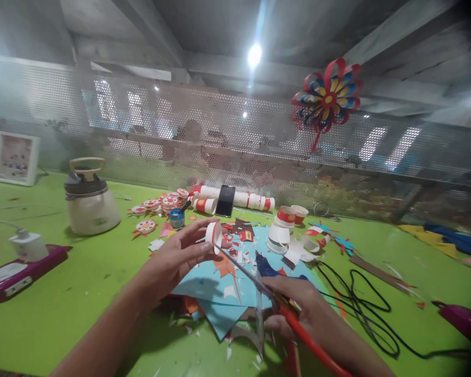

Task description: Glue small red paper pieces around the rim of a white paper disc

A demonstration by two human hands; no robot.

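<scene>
My left hand (184, 248) pinches a short white paper cup piece (213, 238) with a red rim band, held up above the papers. My right hand (298, 303) grips a pair of scissors (277, 298) with red handles, their blades parted. One blade's tip reaches the lower edge of the cup piece; I cannot tell whether it is cutting. Under both hands lies light blue paper (215, 314), strewn with white, red and orange scraps. A dark blue-handled tool (269, 266) lies by my right hand, partly hidden.
Behind stand paper cups (286, 215), a phone (225, 200) leaning on a row of stacked cups (255, 201), a blue jar (176, 217) and red-white paper discs (170, 201). A black cord (371, 301) loops at right. At left are a kettle-like jug (90, 204) and a purple power strip (27, 275).
</scene>
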